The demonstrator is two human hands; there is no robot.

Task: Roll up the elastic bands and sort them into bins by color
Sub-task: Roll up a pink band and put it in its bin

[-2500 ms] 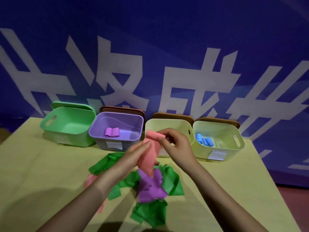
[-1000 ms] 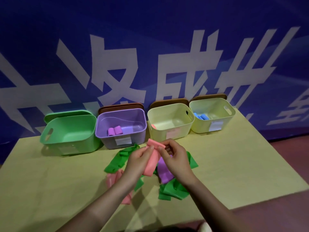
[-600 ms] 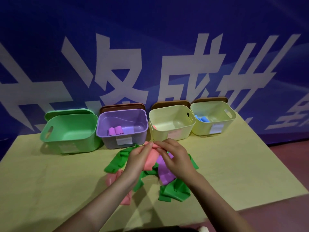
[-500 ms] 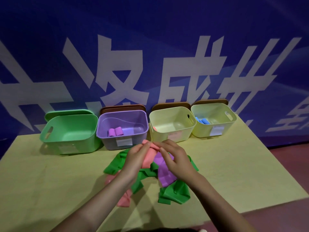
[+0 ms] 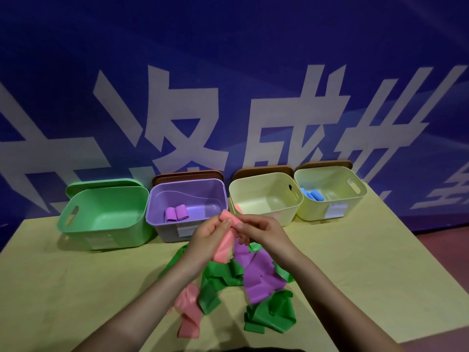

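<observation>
Head view, frame centre: left hand [image 5: 206, 236] and right hand [image 5: 264, 231] both pinch the pink band's [image 5: 224, 243] rolled top above the loose bands [image 5: 256, 275].

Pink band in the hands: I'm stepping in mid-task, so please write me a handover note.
Left hand and right hand both pinch the pink band, part-rolled at its top, above the pile.
Done: two purple rolls in the purple bin; blue rolls in the far-right bin; something pink in the next cream bin.
Green bin holds nothing visible.
Left: finish this roll, then the loose pink, purple and green bands on the table.
</observation>
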